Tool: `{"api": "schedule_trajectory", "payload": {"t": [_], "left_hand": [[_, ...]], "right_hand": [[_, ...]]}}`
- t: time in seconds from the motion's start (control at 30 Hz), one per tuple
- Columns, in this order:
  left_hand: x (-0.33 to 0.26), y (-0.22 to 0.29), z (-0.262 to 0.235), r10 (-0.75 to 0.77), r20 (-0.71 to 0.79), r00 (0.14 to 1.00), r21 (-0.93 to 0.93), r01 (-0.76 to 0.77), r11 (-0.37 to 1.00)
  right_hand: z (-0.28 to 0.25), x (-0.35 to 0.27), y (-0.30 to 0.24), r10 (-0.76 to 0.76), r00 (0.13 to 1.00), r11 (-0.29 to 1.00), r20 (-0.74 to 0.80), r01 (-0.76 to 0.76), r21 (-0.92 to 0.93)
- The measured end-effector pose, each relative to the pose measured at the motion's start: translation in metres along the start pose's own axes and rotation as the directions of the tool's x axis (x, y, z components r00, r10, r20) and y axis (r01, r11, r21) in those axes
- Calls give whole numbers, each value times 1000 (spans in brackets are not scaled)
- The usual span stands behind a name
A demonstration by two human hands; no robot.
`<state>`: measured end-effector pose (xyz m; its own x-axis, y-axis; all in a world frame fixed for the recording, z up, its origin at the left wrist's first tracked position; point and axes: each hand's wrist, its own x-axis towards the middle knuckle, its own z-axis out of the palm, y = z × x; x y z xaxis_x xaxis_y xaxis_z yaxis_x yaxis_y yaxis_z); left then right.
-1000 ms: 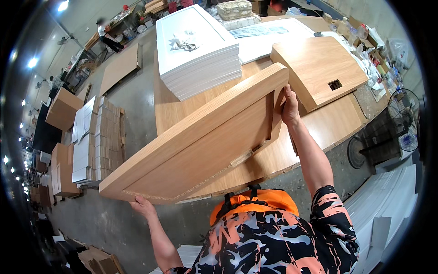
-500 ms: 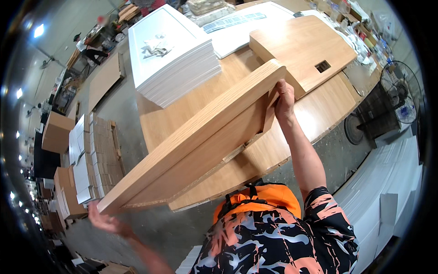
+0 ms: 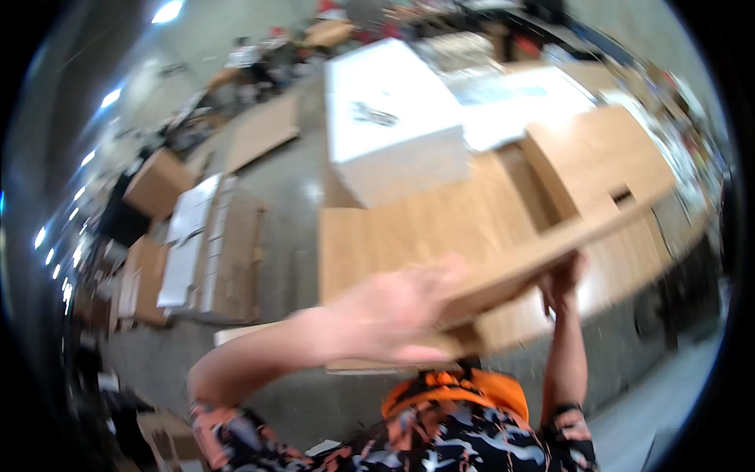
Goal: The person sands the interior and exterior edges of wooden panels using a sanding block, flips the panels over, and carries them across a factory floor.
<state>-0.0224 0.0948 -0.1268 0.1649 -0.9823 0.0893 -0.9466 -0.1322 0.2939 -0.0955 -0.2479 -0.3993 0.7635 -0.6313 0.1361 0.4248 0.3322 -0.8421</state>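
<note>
A light wood panel [image 3: 527, 267] with a thick, pale edge slants across in front of me, above the workbench. Beneath its right part, my right hand [image 3: 565, 282] is closed round the lower side, with its fingers partly hidden. My left hand [image 3: 393, 311] lies across the panel's middle, smeared by motion. Whether its fingers grip or only rest there cannot be made out. On the wood-topped workbench [image 3: 417, 236] a second wood panel [image 3: 605, 157] with a rectangular cutout lies flat behind the one I hold.
A tall stack of white panels [image 3: 397, 110] with a crumpled cloth on top stands at the bench's far left. Packed bundles [image 3: 464, 55] and a white sheet [image 3: 527, 102] lie beyond it. Flattened cartons [image 3: 228, 252] stand on the floor at left; white boards [image 3: 676, 393] are at lower right.
My left hand has left the panel's far left end and come right to its middle. The panel has swung to a flatter slant, farther right. The view has turned left.
</note>
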Motion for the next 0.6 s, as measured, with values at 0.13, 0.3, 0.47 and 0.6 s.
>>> {"api": "schedule_trajectory", "payload": {"t": [0.13, 0.3, 0.47, 0.6], "left_hand": [[64, 10, -5, -165, 236, 958, -9, 171, 985], [84, -3, 2, -195, 225, 955, -84, 219, 972], [96, -17, 11, -273, 195, 942, -144, 303, 942], [95, -14, 15, -289, 156, 944, -162, 313, 936]], "right_hand": [[-4, 0, -22, -134, 988, 962, 78, 149, -230], [-38, -31, 15, -257, 963, 632, 83, 232, -739], [-92, -60, 51, -38, 989, -55, 141, 139, -989], [-101, -72, 70, 68, 990, -90, 122, 128, -988]]}}
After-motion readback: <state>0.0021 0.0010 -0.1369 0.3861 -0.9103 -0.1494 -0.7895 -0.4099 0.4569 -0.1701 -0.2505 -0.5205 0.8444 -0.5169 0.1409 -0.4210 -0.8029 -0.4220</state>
